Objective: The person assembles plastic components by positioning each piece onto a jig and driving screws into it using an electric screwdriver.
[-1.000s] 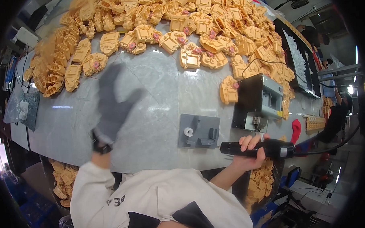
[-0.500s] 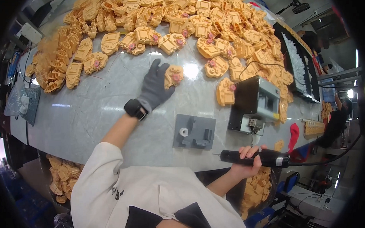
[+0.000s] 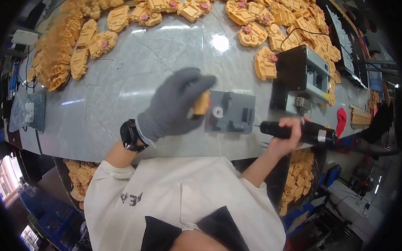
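My left hand (image 3: 176,102), in a grey glove, is closed around a yellow moulded plastic housing (image 3: 202,105). Most of the housing is hidden by the fingers. Just right of it, a grey fixture block (image 3: 233,124) with a white round post lies on the table; I cannot tell whether the housing touches it. My bare right hand (image 3: 289,133) grips a black electric screwdriver (image 3: 318,133), held level with its thin bit pointing left toward the fixture's lower right corner.
Many more yellow housings (image 3: 117,18), some with pink-red round pieces, cover the table's far side. A black-and-grey boxy device (image 3: 303,71) stands right of the fixture. Beyond it are a tray of white bits (image 3: 339,41) and a red cloth (image 3: 341,122). Filled bins (image 3: 298,175) sit below the table's near edge.
My left hand has brought the housing back toward me, beside the fixture, and turned it in the fingers. My right hand still holds the screwdriver. The whole view has shifted.
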`<move>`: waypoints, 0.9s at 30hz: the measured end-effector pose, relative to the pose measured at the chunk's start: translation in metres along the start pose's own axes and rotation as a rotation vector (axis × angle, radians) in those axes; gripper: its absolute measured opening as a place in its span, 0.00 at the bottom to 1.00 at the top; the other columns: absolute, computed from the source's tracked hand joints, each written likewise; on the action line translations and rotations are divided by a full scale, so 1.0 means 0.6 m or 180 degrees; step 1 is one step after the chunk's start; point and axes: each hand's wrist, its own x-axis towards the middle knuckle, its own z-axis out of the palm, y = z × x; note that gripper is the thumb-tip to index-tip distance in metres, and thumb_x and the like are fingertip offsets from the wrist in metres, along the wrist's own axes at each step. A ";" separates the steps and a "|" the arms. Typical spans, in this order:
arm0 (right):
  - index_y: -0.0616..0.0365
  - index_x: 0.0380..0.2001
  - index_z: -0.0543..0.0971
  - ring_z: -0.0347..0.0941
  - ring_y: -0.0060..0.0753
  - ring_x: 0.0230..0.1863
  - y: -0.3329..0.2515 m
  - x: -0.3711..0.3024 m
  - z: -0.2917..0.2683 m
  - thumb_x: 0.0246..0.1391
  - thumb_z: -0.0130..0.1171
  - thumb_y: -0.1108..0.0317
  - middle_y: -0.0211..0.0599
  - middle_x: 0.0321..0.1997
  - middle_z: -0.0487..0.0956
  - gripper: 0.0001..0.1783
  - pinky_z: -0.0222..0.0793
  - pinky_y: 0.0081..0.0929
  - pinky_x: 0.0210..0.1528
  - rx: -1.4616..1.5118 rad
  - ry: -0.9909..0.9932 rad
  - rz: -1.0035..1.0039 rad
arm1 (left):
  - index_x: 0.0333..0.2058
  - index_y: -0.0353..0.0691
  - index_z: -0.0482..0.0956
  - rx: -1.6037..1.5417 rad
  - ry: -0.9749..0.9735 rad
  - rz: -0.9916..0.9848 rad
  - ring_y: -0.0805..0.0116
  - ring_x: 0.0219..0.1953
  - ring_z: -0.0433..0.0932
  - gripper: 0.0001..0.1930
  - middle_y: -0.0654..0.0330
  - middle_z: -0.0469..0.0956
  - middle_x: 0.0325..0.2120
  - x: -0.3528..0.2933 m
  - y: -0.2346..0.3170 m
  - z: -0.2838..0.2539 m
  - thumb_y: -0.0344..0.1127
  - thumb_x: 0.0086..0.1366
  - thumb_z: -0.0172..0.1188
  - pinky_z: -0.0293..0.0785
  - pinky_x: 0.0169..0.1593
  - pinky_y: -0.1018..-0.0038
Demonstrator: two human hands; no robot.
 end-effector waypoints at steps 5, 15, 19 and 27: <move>0.64 0.43 0.64 0.64 0.26 0.18 0.017 -0.021 0.017 0.44 0.49 0.76 0.35 0.20 0.67 0.19 0.64 0.25 0.25 0.0060 -0.0117 0.0192 | 0.51 0.45 0.64 -0.0041 -0.1172 0.0405 0.59 0.36 0.71 0.38 0.57 0.69 0.35 0.048 0.066 0.088 0.36 0.34 0.64 0.67 0.39 0.67; 0.63 0.43 0.64 0.64 0.27 0.18 0.018 -0.015 0.000 0.44 0.50 0.74 0.35 0.20 0.67 0.19 0.64 0.24 0.25 0.0326 -0.0076 0.0372 | 0.43 0.44 0.66 0.0238 -0.1942 0.0114 0.60 0.39 0.71 0.29 0.59 0.70 0.36 0.071 0.067 0.159 0.36 0.37 0.63 0.68 0.42 0.67; 0.64 0.43 0.64 0.64 0.27 0.18 0.021 -0.015 0.000 0.45 0.51 0.73 0.35 0.20 0.67 0.19 0.64 0.25 0.25 0.0283 -0.0089 0.0377 | 0.42 0.44 0.67 0.0440 -0.2220 0.0234 0.61 0.40 0.71 0.28 0.59 0.70 0.36 0.085 0.080 0.147 0.36 0.38 0.63 0.68 0.43 0.68; 0.63 0.44 0.63 0.64 0.27 0.18 0.024 -0.017 0.005 0.46 0.50 0.73 0.35 0.19 0.67 0.19 0.63 0.25 0.24 0.0297 -0.0066 0.0364 | 0.40 0.42 0.68 -0.0064 -0.1658 0.0641 0.63 0.44 0.70 0.27 0.58 0.70 0.37 0.085 0.041 0.179 0.40 0.38 0.64 0.63 0.50 0.65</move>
